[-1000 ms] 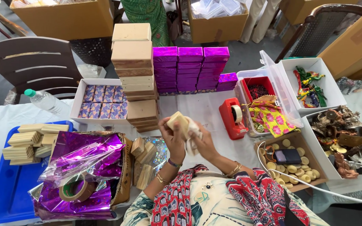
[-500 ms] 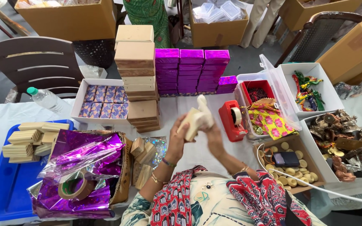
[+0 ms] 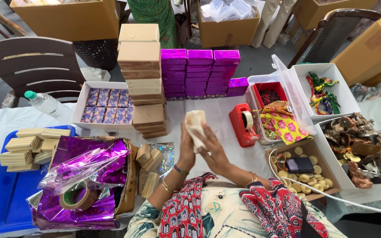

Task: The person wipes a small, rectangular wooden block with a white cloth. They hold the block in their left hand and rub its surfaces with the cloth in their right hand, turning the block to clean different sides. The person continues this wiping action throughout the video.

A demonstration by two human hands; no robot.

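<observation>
**Both hands close around a pale block above a crowded tabletop**

Head view: The left hand (image 3: 187, 147) and the right hand (image 3: 212, 152) are raised together over the white-covered tabletop (image 3: 217, 114), holding a pale cream block (image 3: 195, 125) upright between them. The left hand presses its palm and fingers (image 3: 184, 132) flat against the block's left side. The right hand's fingers (image 3: 203, 137) are curled round its lower right side, so both hands are closed on it and the block's top stands clear above them. Whether the block is wrapped or bare cannot be told.

Just behind the block, a tall stack of plain wooden boxes (image 3: 141, 79) stands on the tabletop, and beside it rows of shiny purple wrapped boxes (image 3: 199, 72) run toward the right. A red tape dispenser (image 3: 242, 124) sits just right of the hands. Left of the stack, a white tray of small patterned packets (image 3: 106, 106) lies near a plastic water bottle (image 3: 45, 103).

Near the person's left arm, crumpled purple foil (image 3: 84, 163) holds a roll of brown tape (image 3: 76, 196), with loose wooden pieces (image 3: 150, 165) beside it. A blue tray (image 3: 1, 198) at the far left carries more wooden blocks (image 3: 31, 145). To the right, a cardboard box of round pale discs (image 3: 307, 176) lies near a clear lidded tub with floral yellow cloth (image 3: 283, 121).
</observation>
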